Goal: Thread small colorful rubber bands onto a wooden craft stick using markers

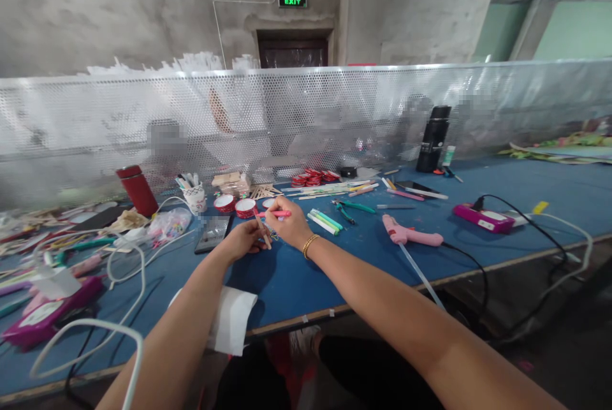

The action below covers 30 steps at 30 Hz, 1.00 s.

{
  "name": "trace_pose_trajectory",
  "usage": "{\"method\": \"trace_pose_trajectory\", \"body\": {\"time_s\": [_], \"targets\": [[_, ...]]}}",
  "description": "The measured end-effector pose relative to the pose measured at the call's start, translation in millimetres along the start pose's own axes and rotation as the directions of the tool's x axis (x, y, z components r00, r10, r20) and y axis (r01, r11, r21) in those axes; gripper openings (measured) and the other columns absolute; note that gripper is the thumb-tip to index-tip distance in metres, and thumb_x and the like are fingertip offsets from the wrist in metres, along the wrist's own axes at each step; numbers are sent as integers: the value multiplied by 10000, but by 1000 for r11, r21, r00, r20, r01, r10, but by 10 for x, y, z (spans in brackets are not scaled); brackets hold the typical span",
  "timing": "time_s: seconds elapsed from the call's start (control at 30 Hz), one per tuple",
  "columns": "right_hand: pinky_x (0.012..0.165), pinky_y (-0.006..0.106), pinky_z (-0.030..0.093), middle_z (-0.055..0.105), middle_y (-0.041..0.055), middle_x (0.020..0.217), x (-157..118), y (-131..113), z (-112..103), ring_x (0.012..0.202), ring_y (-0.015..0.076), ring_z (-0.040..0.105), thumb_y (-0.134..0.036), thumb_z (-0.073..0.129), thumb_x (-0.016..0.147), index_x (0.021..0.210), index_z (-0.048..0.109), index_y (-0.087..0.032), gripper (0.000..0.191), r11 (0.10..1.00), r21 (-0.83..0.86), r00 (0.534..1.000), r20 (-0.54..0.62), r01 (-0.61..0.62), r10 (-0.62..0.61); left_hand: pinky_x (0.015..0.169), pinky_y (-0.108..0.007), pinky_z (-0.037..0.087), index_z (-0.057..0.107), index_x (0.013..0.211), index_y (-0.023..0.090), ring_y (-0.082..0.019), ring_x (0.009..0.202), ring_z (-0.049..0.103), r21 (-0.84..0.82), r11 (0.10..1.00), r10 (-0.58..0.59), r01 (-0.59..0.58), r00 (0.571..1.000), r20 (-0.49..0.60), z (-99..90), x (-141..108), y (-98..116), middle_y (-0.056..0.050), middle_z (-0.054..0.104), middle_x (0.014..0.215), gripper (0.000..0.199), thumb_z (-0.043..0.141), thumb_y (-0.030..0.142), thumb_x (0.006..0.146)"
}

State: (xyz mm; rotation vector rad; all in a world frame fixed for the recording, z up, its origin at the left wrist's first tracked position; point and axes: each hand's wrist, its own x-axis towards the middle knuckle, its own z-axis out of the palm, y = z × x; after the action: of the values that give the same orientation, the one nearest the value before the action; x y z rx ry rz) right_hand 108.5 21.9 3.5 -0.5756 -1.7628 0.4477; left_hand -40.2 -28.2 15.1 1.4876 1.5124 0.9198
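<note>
Close together above the blue table [287, 295], both hands are at work on a small piece. My left hand [245, 241] pinches a flat wooden craft stick [266, 239], which slants down toward me. A pink marker pen [280, 213] lies in the closed fingers of my right hand [292, 226], its tip at the stick's upper part. Whether the tip touches the wood is too small to tell. Just beyond the hands stand round red-and-white tins [246, 208]. To the right of my right hand lie green and white markers [326, 221].
A pink glue gun [411, 233], green-handled pliers [354, 207] and a magenta power strip [482, 217] lie to the right. A phone [213, 234], cup of pens [194, 198] and red flask [138, 190] are left. White cable [142, 270] loops near my left arm. A perforated screen [306, 117] borders the back.
</note>
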Motion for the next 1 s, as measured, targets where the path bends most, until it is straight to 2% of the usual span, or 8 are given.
{"method": "trace_pose_trajectory", "body": {"time_s": [1.0], "targets": [[631, 239, 393, 539, -47, 650, 23, 49, -23, 628, 127, 505, -250, 527, 791, 699, 484, -224, 105, 1000, -10, 999, -41, -11, 10, 511, -186, 381, 577, 831, 180, -124, 585, 636, -41, 999, 9, -8, 1000, 12, -19, 19, -35, -21, 702, 732, 342, 728, 440, 670]]}}
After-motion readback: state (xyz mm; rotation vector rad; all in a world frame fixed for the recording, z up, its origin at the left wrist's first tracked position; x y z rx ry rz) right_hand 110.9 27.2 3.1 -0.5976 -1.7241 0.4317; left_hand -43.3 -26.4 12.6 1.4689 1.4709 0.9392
